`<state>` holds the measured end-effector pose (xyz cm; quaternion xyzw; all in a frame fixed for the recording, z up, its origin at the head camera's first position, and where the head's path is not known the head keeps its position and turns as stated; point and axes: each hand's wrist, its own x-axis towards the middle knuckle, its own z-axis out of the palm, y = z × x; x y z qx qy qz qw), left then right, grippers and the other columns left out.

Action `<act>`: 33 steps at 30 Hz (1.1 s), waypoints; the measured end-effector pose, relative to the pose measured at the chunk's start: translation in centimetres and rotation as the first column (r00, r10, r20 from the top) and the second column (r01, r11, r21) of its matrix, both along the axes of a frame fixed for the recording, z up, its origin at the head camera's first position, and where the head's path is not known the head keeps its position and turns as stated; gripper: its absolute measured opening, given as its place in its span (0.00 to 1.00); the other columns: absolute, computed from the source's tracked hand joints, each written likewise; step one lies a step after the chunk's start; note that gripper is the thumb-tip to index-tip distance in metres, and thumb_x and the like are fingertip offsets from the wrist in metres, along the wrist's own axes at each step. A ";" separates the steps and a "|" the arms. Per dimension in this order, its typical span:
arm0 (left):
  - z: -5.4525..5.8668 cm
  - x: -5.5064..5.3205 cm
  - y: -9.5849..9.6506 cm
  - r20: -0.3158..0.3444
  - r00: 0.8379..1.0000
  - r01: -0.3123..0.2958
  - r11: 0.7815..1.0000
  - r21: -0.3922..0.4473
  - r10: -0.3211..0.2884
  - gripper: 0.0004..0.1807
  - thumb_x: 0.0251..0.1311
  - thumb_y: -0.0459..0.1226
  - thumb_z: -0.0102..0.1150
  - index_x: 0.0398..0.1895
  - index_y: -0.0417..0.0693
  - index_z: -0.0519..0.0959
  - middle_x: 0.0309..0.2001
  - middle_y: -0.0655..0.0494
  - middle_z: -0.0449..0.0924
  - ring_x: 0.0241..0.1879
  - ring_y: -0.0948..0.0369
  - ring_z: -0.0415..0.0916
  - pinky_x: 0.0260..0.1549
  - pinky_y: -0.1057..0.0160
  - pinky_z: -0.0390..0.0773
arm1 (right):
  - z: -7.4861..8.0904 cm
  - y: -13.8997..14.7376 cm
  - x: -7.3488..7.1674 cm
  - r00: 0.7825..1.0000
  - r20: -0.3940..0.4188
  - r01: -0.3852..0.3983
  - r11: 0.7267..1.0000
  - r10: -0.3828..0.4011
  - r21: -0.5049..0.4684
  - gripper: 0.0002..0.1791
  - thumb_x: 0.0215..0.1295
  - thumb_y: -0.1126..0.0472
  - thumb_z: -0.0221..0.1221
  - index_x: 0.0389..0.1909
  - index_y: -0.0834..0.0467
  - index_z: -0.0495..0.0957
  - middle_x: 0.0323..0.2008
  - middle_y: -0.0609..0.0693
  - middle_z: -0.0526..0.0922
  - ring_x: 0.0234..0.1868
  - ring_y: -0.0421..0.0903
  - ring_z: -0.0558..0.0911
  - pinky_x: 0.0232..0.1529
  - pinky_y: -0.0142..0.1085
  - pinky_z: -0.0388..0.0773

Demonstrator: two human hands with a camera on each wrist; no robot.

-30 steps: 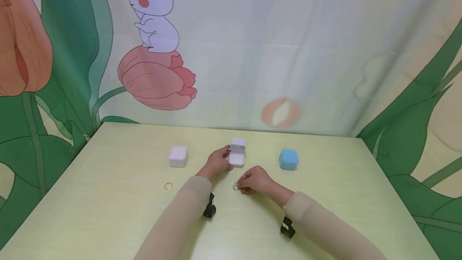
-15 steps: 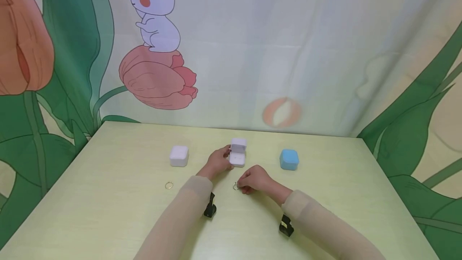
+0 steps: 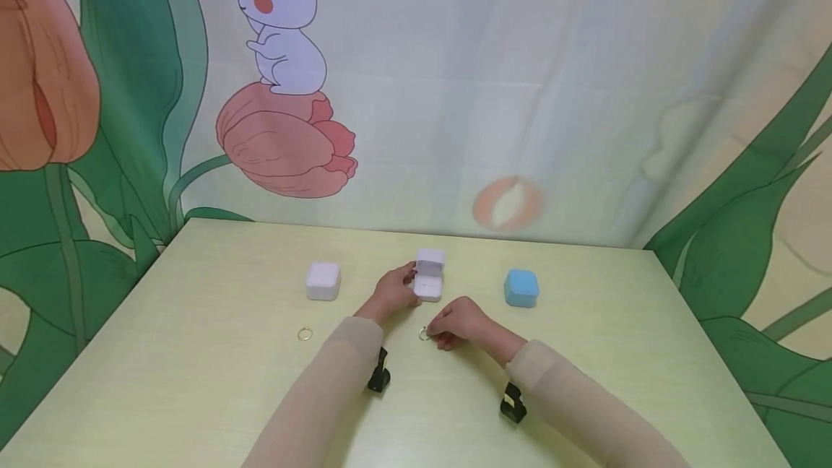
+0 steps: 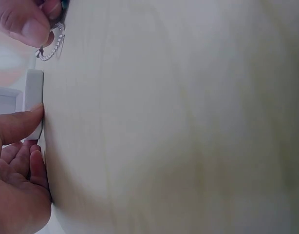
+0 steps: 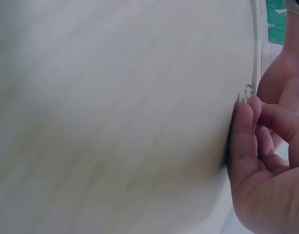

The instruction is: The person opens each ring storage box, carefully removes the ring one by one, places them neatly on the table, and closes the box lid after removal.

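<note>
In the head view, an open white ring box [image 3: 427, 289] stands near the middle of the table, its lid raised at the back. My left hand [image 3: 393, 290] grips the box from its left side; in the left wrist view the thumb presses the front of the base. My right hand [image 3: 460, 322] pinches a silver ring [image 3: 424, 334] between thumb and fingertips, low over the table and just in front of the box. A row of small stones shows along the ring [image 4: 56, 48] in the left wrist view.
A white closed box [image 3: 323, 282] sits to the left, with a gold-coloured ring [image 3: 305, 334] lying in front of it. On the right is a blue closed box [image 3: 521, 288]. A printed cloth [image 3: 416, 107] hangs behind the table's far edge.
My right wrist has shifted slightly to the left, the ring still pinched in the fingers. The left hand and the open box stay in place.
</note>
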<state>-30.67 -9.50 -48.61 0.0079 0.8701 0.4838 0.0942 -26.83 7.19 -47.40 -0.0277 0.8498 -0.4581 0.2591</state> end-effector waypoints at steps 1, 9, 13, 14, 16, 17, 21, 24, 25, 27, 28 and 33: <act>0.0 0.0 0.0 0.000 1.000 -0.001 1.000 0.001 0.001 0.45 0.53 0.23 0.65 0.77 0.38 0.62 0.72 0.40 0.73 0.73 0.46 0.69 0.75 0.51 0.67 | 0.0 0.0 0.0 1.000 0.002 0.000 1.000 0.000 0.002 0.08 0.64 0.65 0.66 0.33 0.67 0.88 0.15 0.45 0.81 0.16 0.36 0.80 0.24 0.29 0.84; 0.0 0.0 0.0 -0.005 1.000 -0.002 1.000 0.003 0.002 0.46 0.51 0.23 0.66 0.77 0.39 0.62 0.71 0.40 0.73 0.73 0.45 0.69 0.76 0.50 0.66 | 0.0 0.0 -0.1 1.000 0.021 0.015 1.000 -0.015 -0.006 0.07 0.64 0.64 0.67 0.33 0.67 0.88 0.15 0.45 0.81 0.16 0.36 0.79 0.23 0.28 0.83; 0.0 0.0 0.0 -0.002 1.000 0.000 1.000 0.005 0.000 0.46 0.52 0.23 0.66 0.77 0.38 0.62 0.72 0.41 0.73 0.74 0.45 0.69 0.76 0.50 0.66 | -0.1 -0.2 -0.1 1.000 0.018 0.019 1.000 -0.019 -0.001 0.07 0.63 0.65 0.67 0.31 0.66 0.87 0.15 0.45 0.80 0.16 0.36 0.79 0.22 0.28 0.82; 0.0 0.1 0.0 0.000 1.000 -0.001 1.000 0.008 0.001 0.45 0.52 0.23 0.66 0.77 0.39 0.62 0.72 0.41 0.72 0.74 0.45 0.69 0.76 0.50 0.65 | -0.1 -0.2 -0.1 1.000 0.018 0.020 1.000 -0.021 0.003 0.07 0.63 0.65 0.67 0.30 0.66 0.87 0.15 0.45 0.80 0.15 0.36 0.79 0.21 0.28 0.82; 0.0 0.0 0.0 0.002 1.000 -0.001 1.000 0.009 0.001 0.45 0.53 0.23 0.66 0.78 0.39 0.62 0.72 0.41 0.72 0.74 0.46 0.68 0.76 0.51 0.65 | -0.1 -0.3 -0.2 0.999 0.020 0.026 1.000 -0.026 0.008 0.07 0.62 0.65 0.67 0.29 0.66 0.86 0.15 0.46 0.80 0.15 0.36 0.79 0.21 0.28 0.82; 0.0 0.0 0.0 0.003 1.000 -0.002 1.000 0.013 0.002 0.45 0.53 0.23 0.65 0.78 0.39 0.61 0.72 0.41 0.72 0.74 0.46 0.68 0.76 0.51 0.65 | -0.1 -0.4 -0.2 0.999 0.021 0.031 0.999 -0.031 0.011 0.06 0.62 0.66 0.67 0.28 0.66 0.86 0.15 0.46 0.80 0.15 0.37 0.79 0.21 0.28 0.81; 0.2 0.2 0.0 0.002 1.000 -0.004 1.000 0.018 0.004 0.45 0.53 0.23 0.65 0.78 0.38 0.61 0.72 0.41 0.72 0.74 0.46 0.69 0.76 0.51 0.66 | -0.1 -0.5 -0.3 0.999 0.025 0.039 0.999 -0.039 0.022 0.06 0.61 0.66 0.68 0.27 0.65 0.85 0.15 0.46 0.79 0.15 0.37 0.78 0.20 0.28 0.81; 0.4 0.3 0.1 0.005 1.000 -0.007 1.000 0.017 0.007 0.45 0.53 0.23 0.65 0.78 0.39 0.61 0.72 0.41 0.72 0.74 0.46 0.69 0.76 0.51 0.66 | 0.0 -0.6 -0.4 0.999 0.030 0.044 0.999 -0.045 0.025 0.07 0.61 0.67 0.67 0.26 0.66 0.85 0.14 0.46 0.79 0.15 0.37 0.78 0.20 0.28 0.81; 0.4 0.3 0.1 0.008 1.000 -0.008 1.000 0.019 0.008 0.45 0.53 0.23 0.65 0.78 0.39 0.61 0.72 0.41 0.72 0.74 0.46 0.69 0.76 0.51 0.66 | 0.1 -0.6 -0.3 0.998 0.032 0.045 0.999 -0.046 0.025 0.07 0.61 0.67 0.67 0.26 0.66 0.85 0.14 0.46 0.79 0.15 0.37 0.78 0.20 0.28 0.81; 0.4 0.4 0.1 0.011 1.000 -0.010 1.000 0.017 0.010 0.45 0.53 0.23 0.65 0.78 0.39 0.61 0.72 0.42 0.72 0.74 0.46 0.68 0.76 0.51 0.66 | 0.2 -0.8 -0.3 0.998 0.037 0.050 0.998 -0.051 0.031 0.07 0.61 0.67 0.67 0.26 0.66 0.85 0.14 0.47 0.79 0.15 0.37 0.78 0.20 0.28 0.81; 0.3 0.4 0.1 0.012 1.000 -0.010 1.000 0.016 0.010 0.45 0.54 0.23 0.65 0.78 0.39 0.61 0.73 0.41 0.72 0.74 0.46 0.68 0.76 0.51 0.66 | 0.2 -0.8 -0.3 0.998 0.036 0.053 0.998 -0.055 0.034 0.07 0.61 0.67 0.67 0.26 0.66 0.85 0.14 0.47 0.79 0.15 0.37 0.78 0.20 0.28 0.81; 0.3 0.4 0.0 0.017 1.000 -0.016 0.999 0.029 0.015 0.45 0.54 0.23 0.64 0.78 0.39 0.61 0.73 0.41 0.71 0.75 0.46 0.68 0.76 0.51 0.65 | 0.1 -1.0 -0.2 0.998 0.020 0.065 0.997 -0.066 0.050 0.07 0.61 0.67 0.67 0.26 0.66 0.85 0.14 0.47 0.79 0.14 0.37 0.78 0.19 0.28 0.81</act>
